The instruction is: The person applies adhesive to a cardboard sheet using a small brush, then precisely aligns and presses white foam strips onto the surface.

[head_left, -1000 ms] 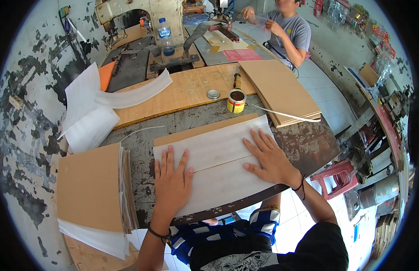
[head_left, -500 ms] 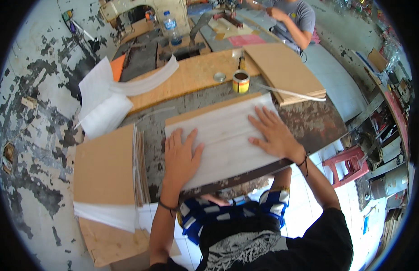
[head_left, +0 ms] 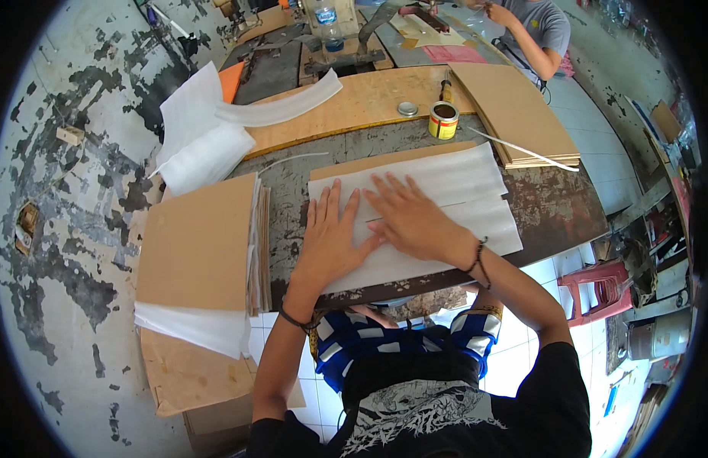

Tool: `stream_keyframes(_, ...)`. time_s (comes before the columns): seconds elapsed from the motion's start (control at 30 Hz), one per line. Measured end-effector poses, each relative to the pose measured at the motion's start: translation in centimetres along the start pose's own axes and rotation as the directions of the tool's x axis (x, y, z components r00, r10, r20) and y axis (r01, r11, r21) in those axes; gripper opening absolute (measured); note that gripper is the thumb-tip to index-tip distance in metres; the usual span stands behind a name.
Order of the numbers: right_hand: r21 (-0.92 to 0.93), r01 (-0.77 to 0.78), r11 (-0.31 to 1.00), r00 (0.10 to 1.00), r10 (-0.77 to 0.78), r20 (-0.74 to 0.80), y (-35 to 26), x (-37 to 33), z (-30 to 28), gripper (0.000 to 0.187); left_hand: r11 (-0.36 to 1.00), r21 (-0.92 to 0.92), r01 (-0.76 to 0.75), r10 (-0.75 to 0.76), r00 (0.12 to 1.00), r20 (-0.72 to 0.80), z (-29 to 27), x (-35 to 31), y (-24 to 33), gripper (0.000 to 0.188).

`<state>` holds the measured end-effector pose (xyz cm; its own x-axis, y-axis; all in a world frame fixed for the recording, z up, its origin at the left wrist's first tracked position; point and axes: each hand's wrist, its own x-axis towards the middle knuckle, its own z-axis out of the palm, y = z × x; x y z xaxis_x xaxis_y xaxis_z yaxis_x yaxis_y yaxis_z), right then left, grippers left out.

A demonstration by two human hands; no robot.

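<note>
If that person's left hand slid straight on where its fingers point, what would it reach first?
Most likely the brown board peeking out past the far edge of the white sheet under the left hand. Their height difference is unclear from this view.

Head view, wide fisheye: the left of a side-by-side pair worn on your head; upright, unmirrored, your left at picture left. Facing: forward and steeply down, past your black T-shirt with pale print (head_left: 423, 412) at the lower edge. Nearness: arm's reach from your bare left hand (head_left: 327, 240) and bare right hand (head_left: 419, 221), both near centre. Coverage: peeling grey-white wall (head_left: 64, 183) at left, red plastic stool (head_left: 609, 282) at right, dark scuffed worktable (head_left: 552, 202) across the middle, grey-shirted person (head_left: 543, 34) beyond, cut by the upper edge. Rim: black corners, bowed lines.
</note>
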<state>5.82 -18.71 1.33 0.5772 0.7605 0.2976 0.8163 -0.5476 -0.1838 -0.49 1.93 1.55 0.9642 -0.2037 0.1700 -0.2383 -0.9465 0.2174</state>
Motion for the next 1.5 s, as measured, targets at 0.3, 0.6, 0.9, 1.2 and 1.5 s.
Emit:
stream_keyframes(0.3, -0.002, -0.040, 0.999, 0.999, 0.040, 0.012, 2.1, -1.2, 1.3, 0.067, 1.000, -0.004, -0.008, 0.008, 1.000, 0.004, 1.1, 0.2, 0.0, 0.108)
stream_keyframes(0.6, -0.078, -0.255, 0.964, 0.964, 0.260, 0.059, 7.9, -8.7, -4.2, 0.069, 1.000, 0.018, 0.017, -0.018, 0.999, 0.027, 0.5, -0.2, -0.1, 0.108)
stream_keyframes(0.9, -0.130, -0.328, 0.936, 0.940, 0.337, 0.054, 7.5, -8.1, -4.4, 0.062, 0.999, -0.011, 0.034, -0.034, 0.998, 0.048, 0.5, -0.1, -0.4, 0.107)
stream_keyframes(1.2, 0.005, -0.049, 0.999, 0.995, 0.049, 0.087, 1.8, -1.0, -0.6, 0.063, 1.000, -0.009, 0.009, -0.009, 1.000, 0.014, 1.1, -0.4, -0.8, 0.100)
stream_keyframes(1.5, -0.077, -0.024, 0.997, 0.998, 0.029, 0.061, 2.2, -1.8, 0.3, 0.060, 0.999, -0.007, -0.047, 0.046, 0.994, -0.094, 1.5, -0.2, -0.6, 0.060)
